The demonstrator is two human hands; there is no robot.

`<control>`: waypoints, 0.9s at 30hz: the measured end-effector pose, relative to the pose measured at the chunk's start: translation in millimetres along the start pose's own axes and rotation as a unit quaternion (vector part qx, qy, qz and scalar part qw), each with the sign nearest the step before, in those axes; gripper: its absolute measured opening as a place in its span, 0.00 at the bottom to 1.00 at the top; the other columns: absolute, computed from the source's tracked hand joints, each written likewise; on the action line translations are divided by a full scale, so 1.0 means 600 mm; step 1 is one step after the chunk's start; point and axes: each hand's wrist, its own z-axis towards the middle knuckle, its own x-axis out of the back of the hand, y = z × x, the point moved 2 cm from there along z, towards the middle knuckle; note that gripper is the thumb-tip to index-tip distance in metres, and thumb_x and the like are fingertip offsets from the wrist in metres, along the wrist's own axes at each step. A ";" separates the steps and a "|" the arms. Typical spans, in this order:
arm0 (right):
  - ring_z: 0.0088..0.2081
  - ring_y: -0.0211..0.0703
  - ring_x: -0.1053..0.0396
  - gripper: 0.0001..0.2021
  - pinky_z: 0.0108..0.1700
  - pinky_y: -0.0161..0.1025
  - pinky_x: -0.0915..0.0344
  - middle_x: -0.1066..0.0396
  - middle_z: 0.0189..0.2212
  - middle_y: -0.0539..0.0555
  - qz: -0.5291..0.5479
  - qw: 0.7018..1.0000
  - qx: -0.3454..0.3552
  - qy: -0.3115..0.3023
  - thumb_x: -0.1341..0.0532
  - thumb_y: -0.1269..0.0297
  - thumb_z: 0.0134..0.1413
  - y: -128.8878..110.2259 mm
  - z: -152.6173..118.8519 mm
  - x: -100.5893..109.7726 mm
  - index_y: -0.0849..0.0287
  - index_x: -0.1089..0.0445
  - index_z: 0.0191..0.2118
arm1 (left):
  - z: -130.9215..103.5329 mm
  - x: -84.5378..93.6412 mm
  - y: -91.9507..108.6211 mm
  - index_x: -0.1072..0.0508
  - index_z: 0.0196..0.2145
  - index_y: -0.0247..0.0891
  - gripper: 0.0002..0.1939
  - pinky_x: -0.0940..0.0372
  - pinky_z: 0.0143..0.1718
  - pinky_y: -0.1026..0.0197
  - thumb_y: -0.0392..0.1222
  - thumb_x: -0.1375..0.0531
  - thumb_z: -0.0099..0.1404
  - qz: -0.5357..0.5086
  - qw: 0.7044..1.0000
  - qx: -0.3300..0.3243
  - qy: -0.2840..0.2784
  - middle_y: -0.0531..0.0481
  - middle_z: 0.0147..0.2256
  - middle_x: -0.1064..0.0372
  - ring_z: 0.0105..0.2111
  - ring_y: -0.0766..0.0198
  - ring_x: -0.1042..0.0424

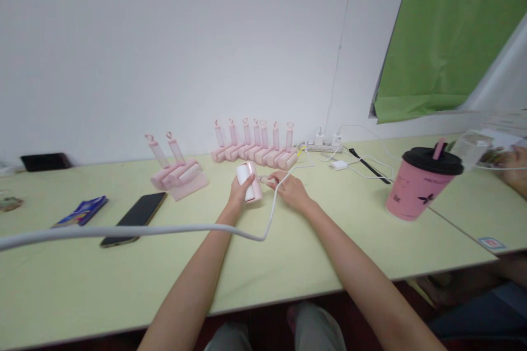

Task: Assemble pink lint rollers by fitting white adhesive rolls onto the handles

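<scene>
We hold a pink and white roller [254, 182] in our left hand [236, 192], the thumb laid over its white part and the other fingers out of sight behind it. The roller is up near the middle of the surface [280, 252], tilted, in front of a row of similar pink rollers [263, 157] whose clear handles stand upright along the wall [164, 55]. Our right hand [290, 189] comes in from the other side, its fingers pinching the end of the short clear handle [268, 179] that reaches the roller's side; we cannot tell whether the two are joined. To the left of the row, two more rollers [175, 174] stand with their handles up, by a flat pink piece [189, 186]. Nearer us lie a dark phone [142, 210] and a blue packet [85, 211]. A white cable [181, 228] crosses the view in front of our forearms. Over on the right we see a power strip [325, 148], a white plug [338, 165], a black strap [369, 166] and a pink cup [415, 189] with a black lid.
</scene>
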 end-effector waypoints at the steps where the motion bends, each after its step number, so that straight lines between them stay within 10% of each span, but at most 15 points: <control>1: 0.43 0.40 0.35 0.17 0.40 0.34 0.43 0.30 0.43 0.52 -0.011 1.000 0.003 -0.001 0.54 0.53 0.61 -0.007 0.000 0.004 0.55 0.36 0.46 | 0.000 0.001 0.000 0.32 0.39 0.32 0.31 0.40 0.27 0.64 0.56 0.35 0.42 0.003 1.000 0.003 0.002 0.49 0.29 0.32 0.26 0.66 0.35; 27: 0.36 0.45 0.30 0.31 0.34 0.35 0.45 0.27 0.33 0.57 -0.186 0.976 -0.022 -0.110 0.65 0.41 0.56 -0.024 -0.002 0.043 0.55 0.34 0.43 | -0.017 0.004 0.028 0.33 0.40 0.32 0.29 0.41 0.31 0.62 0.57 0.38 0.47 0.103 0.993 -0.052 -0.021 0.52 0.27 0.36 0.27 0.65 0.38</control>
